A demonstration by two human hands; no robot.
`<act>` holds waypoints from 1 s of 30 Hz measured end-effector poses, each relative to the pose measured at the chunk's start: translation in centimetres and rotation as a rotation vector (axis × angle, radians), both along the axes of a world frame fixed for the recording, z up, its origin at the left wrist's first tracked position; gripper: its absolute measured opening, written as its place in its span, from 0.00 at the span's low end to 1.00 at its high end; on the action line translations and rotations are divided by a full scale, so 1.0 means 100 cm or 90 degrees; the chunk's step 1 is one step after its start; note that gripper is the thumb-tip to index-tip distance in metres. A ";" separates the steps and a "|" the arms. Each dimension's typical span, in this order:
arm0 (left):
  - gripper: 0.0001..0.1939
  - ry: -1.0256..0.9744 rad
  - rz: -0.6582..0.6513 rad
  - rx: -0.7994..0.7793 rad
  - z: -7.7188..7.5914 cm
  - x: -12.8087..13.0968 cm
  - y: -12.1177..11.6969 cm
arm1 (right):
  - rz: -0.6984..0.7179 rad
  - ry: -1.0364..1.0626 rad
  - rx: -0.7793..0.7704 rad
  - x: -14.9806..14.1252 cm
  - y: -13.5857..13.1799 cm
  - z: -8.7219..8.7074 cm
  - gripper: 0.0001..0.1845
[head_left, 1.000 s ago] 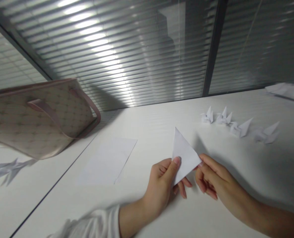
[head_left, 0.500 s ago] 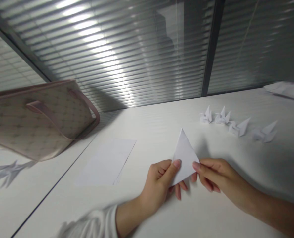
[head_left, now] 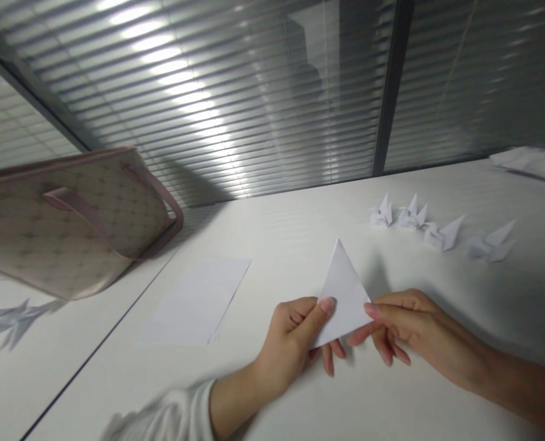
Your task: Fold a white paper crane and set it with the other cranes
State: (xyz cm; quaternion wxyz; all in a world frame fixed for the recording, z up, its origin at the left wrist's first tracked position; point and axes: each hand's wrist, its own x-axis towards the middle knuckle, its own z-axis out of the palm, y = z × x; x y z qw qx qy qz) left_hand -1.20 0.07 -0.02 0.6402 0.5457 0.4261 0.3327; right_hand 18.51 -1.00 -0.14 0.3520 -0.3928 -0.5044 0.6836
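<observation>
A white folded paper triangle (head_left: 343, 294) is held above the table with its tip pointing away from me. My left hand (head_left: 290, 343) pinches its left side, thumb on top and fingers beneath. At the right corner, my right hand (head_left: 405, 324) has its thumb on the paper's edge and its index finger stretched underneath; its other fingers hang loosely curled. The fingers under the paper are partly hidden. Beyond my right hand stand several folded paper cranes (head_left: 410, 214) in a slanting row.
White paper sheets (head_left: 198, 300) lie left of my hands. A pale patterned handbag (head_left: 70, 226) with pink handles stands at the far left, with folded paper pieces (head_left: 17, 321) in front. More white paper (head_left: 529, 160) lies at the back right. Window blinds (head_left: 254, 104) rise behind the table (head_left: 290, 226).
My right thumb has shifted slightly right to the triangle's corner, and the right index finger has stretched out under the paper. The left hand keeps its hold.
</observation>
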 end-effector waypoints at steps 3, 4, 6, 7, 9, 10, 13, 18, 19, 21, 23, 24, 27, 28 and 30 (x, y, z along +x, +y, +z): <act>0.24 -0.013 0.019 -0.002 0.000 0.000 0.000 | 0.013 -0.001 -0.003 0.001 0.003 0.001 0.34; 0.23 -0.015 0.019 -0.004 0.000 0.000 0.000 | 0.012 -0.013 0.009 0.001 0.004 0.000 0.38; 0.24 -0.015 -0.001 -0.013 0.000 0.000 0.000 | 0.005 -0.059 0.050 0.001 0.004 -0.002 0.38; 0.24 -0.016 -0.015 -0.018 0.000 0.000 -0.001 | -0.001 -0.087 0.069 0.000 0.004 -0.003 0.35; 0.24 -0.018 -0.037 -0.030 0.000 -0.001 0.000 | -0.012 -0.121 0.092 -0.001 0.002 -0.005 0.30; 0.24 -0.017 -0.046 -0.037 -0.001 -0.001 0.000 | -0.010 -0.126 0.093 -0.001 0.000 -0.006 0.28; 0.25 -0.019 -0.067 -0.059 -0.001 -0.001 0.001 | 0.003 -0.122 0.074 -0.001 -0.002 -0.006 0.28; 0.25 -0.033 -0.079 -0.090 -0.002 -0.001 0.002 | 0.025 -0.125 0.068 0.000 -0.001 -0.008 0.32; 0.25 -0.034 -0.085 -0.094 -0.002 -0.001 0.003 | 0.027 -0.131 0.076 -0.001 -0.001 -0.009 0.32; 0.25 -0.044 -0.099 -0.096 -0.003 -0.001 0.004 | 0.022 -0.147 0.093 -0.002 -0.001 -0.012 0.32; 0.24 -0.075 -0.104 -0.088 -0.004 -0.001 0.007 | -0.006 -0.158 0.106 -0.002 0.001 -0.014 0.32; 0.22 -0.091 -0.098 -0.084 -0.003 -0.001 0.008 | -0.026 -0.159 0.113 -0.002 0.002 -0.016 0.32; 0.17 -0.091 -0.050 -0.069 -0.002 -0.003 0.011 | -0.091 -0.154 0.134 0.002 0.009 -0.020 0.31; 0.16 -0.079 -0.029 -0.064 -0.001 -0.004 0.012 | -0.103 -0.149 0.135 0.003 0.012 -0.021 0.30; 0.15 -0.061 0.005 -0.055 -0.001 -0.006 0.013 | -0.107 -0.136 0.130 0.006 0.016 -0.022 0.30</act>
